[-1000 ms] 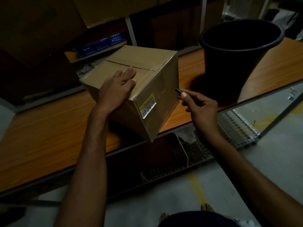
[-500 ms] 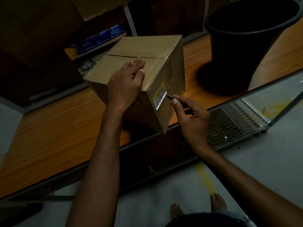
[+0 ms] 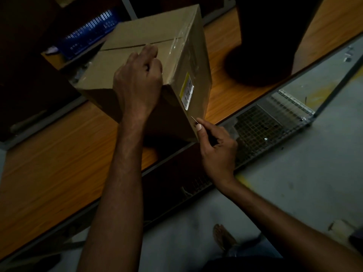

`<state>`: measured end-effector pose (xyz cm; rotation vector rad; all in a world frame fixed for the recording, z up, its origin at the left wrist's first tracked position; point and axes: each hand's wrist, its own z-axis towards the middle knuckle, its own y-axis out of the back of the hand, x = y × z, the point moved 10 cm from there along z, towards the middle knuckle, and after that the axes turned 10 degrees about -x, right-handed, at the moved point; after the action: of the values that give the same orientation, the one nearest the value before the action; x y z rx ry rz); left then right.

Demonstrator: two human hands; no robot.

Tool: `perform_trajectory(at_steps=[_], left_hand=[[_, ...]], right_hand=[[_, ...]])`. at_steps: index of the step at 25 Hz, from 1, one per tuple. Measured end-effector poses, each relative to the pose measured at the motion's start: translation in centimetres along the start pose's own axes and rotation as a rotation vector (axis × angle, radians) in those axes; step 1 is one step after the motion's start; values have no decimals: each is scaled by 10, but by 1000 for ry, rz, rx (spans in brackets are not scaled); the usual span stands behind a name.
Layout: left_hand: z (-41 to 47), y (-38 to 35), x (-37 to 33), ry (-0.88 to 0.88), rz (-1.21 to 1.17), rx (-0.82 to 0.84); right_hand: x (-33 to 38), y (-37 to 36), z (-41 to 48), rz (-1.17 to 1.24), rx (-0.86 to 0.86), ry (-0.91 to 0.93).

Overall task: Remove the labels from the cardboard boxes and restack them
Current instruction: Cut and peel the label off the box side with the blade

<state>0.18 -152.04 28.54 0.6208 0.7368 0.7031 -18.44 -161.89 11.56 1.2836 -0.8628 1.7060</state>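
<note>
On bench, near edge: we tip cardboard box (image 3: 149, 61), one corner overhanging.
L hand (image 3: 137, 79): our fingers curled, pressing box top.
R hand (image 3: 216, 148): pinches thin blade (image 3: 194, 119), tip just below label (image 3: 187, 90).
Room: bucket (image 3: 267, 36) close on R; bench (image 3: 49, 163) open on L.

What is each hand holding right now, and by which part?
The right hand pinches a thin blade by its rear end. The left hand presses on the cardboard box top, near its corner.

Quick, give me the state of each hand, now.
Left hand: open, pressed flat on top of the cardboard box.
Right hand: closed, pinching a thin blade beside the box, below the label.
</note>
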Motion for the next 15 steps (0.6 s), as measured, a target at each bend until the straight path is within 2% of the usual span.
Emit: perform_trajectory(at_steps=[15], left_hand=[[-2, 3, -4, -44, -45, -9]], right_hand=[[17, -17, -3, -7, -48, 185]])
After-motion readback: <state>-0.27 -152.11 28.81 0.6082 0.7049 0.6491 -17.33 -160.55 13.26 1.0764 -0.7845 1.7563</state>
